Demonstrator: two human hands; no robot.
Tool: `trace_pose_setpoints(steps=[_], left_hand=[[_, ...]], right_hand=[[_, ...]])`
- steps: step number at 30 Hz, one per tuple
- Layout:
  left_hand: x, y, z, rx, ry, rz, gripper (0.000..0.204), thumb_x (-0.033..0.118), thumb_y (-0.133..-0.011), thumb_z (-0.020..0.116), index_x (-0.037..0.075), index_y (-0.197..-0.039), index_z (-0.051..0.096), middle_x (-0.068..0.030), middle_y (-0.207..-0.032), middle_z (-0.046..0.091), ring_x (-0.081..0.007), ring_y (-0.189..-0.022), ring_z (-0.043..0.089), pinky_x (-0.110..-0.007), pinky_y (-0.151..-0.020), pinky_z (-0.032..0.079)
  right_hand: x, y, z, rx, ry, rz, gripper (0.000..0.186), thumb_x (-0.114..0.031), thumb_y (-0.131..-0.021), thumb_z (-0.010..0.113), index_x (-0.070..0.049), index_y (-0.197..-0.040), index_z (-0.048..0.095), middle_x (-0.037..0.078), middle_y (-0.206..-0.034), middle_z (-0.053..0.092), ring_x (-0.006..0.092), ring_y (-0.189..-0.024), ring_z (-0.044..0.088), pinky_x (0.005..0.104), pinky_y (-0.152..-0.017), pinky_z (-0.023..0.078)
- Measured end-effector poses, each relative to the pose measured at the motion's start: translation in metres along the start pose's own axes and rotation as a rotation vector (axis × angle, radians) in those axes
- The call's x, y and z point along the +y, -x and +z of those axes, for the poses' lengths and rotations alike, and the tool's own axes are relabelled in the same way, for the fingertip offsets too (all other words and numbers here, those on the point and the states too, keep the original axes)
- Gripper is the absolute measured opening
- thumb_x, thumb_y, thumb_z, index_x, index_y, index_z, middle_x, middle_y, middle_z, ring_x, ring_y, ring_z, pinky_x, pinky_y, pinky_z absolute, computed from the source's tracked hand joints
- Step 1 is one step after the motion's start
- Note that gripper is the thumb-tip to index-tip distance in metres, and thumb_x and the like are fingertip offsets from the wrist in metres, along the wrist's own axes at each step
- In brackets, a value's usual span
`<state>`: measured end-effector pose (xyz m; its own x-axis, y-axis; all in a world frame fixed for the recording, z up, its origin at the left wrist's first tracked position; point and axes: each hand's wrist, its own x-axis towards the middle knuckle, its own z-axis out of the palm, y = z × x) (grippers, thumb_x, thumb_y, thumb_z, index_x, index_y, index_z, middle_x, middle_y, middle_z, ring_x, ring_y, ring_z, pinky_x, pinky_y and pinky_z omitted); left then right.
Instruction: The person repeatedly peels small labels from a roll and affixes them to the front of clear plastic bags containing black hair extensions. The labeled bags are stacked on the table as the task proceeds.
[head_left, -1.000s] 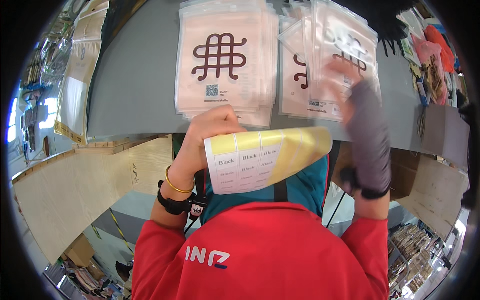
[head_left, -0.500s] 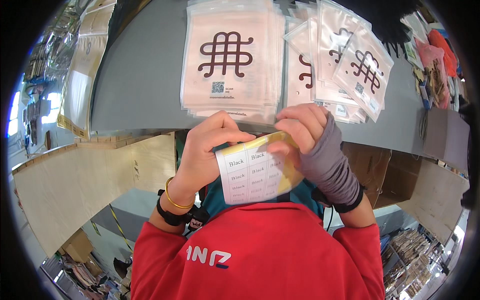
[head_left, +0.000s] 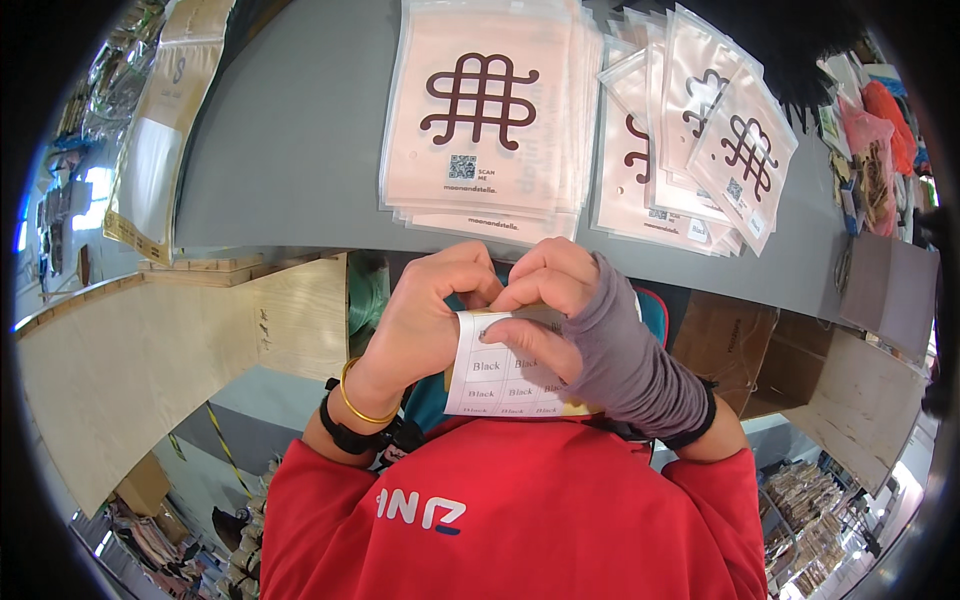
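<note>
Close to my chest, just off the table's near edge, is a sheet of white printed labels [head_left: 487,367] with a yellowish backing. My left hand [head_left: 425,305] holds the sheet by its left and upper edge, fingers curled behind it. My right hand [head_left: 548,290], with a grey sleeve up to the palm, pinches the top, its thumb lying across the front of the labels. The fingertips of both hands nearly meet at the upper edge, and what lies between them is hidden.
Ahead on the grey table [head_left: 290,130] lies a stack of pink zip bags [head_left: 480,165] with a dark looped emblem. To its right, smaller pink bags [head_left: 735,160] are fanned out. A gold-and-clear package [head_left: 150,160] hangs over the left side. Wooden panels [head_left: 170,340] stand below the table.
The right hand has moved left and over the sheet, with its thumb now on the front. The sheet's top now bends back under the fingers. My view has shifted slightly.
</note>
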<state>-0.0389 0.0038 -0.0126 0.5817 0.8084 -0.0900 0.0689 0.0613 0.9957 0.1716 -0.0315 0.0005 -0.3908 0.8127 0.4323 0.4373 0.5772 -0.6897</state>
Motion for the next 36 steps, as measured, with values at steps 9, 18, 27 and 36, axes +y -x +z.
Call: trace_pose_setpoints(steps=[9, 18, 27, 36], left_hand=[[-0.006, -0.004, -0.003, 0.005, 0.150, -0.148, 0.012, 0.000, -0.084, 0.080, -0.001, -0.088, 0.069, -0.0003, -0.083, 0.053, -0.0111, -0.074, 0.048, -0.028, -0.067, 0.039], [-0.020, -0.024, -0.016, 0.097, -0.665, 0.549, 0.028, 0.000, -0.067, 0.078, 0.005, -0.095, 0.073, -0.0084, -0.103, 0.064, -0.0325, -0.104, 0.062, -0.039, -0.084, 0.052], [-0.028, -0.039, -0.013, 0.019, -0.715, 0.493, 0.023, 0.007, -0.069, 0.080, 0.009, -0.090, 0.072, -0.0111, -0.134, 0.065, -0.0363, -0.125, 0.059, -0.047, -0.103, 0.045], [-0.029, -0.042, -0.012, -0.007, -0.725, 0.470, 0.021, 0.006, -0.069, 0.079, 0.006, -0.089, 0.072, -0.0112, -0.133, 0.071, -0.0343, -0.126, 0.059, -0.047, -0.101, 0.047]], right_hand=[[-0.010, -0.003, 0.005, 0.061, 0.083, 0.119, 0.030, -0.011, -0.073, 0.089, -0.014, -0.094, 0.067, 0.001, -0.093, 0.063, 0.0253, -0.084, 0.063, 0.0398, -0.075, 0.047], [0.032, -0.037, -0.046, 0.165, 0.005, 0.404, 0.014, -0.013, -0.085, 0.084, -0.007, -0.087, 0.072, 0.010, -0.098, 0.066, 0.0290, -0.091, 0.065, 0.0413, -0.080, 0.051], [0.098, -0.041, -0.020, -0.051, 0.252, 0.348, 0.015, -0.022, -0.088, 0.081, -0.009, -0.089, 0.073, 0.009, -0.097, 0.066, 0.0310, -0.098, 0.063, 0.0421, -0.087, 0.053], [0.083, -0.042, -0.016, 0.014, 0.690, 0.217, 0.037, -0.032, -0.082, 0.087, -0.004, -0.099, 0.070, 0.012, -0.111, 0.064, 0.0331, -0.103, 0.060, 0.0439, -0.091, 0.050]])
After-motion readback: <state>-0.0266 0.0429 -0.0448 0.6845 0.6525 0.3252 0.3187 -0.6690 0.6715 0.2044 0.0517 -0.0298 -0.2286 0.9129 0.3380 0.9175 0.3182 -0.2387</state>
